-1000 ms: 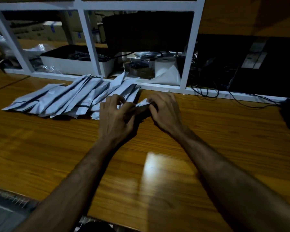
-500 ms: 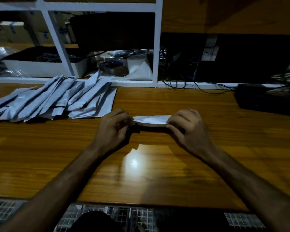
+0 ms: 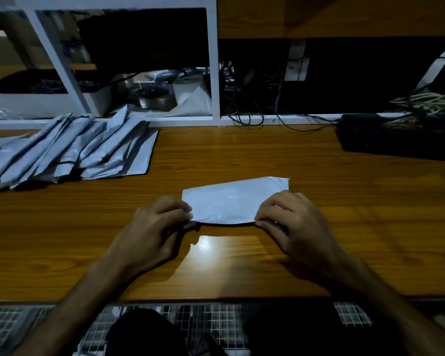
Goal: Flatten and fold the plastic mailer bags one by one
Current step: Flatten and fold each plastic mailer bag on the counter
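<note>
On the wooden table point(image 3: 319, 160), mailer bag point(image 3: 231, 201) pinched at both ends.

Nothing I can read anywhere from here. The mailer point(image 3: 233, 201) shows me a plain pale face, no print on it. The pile point(image 3: 70, 147) by the shelf carries dark bands, but no letters I can make out. There's a pale label point(image 3: 296, 63) on the dark box at the back, and whatever is printed on it is too dim and too small to read.
</note>
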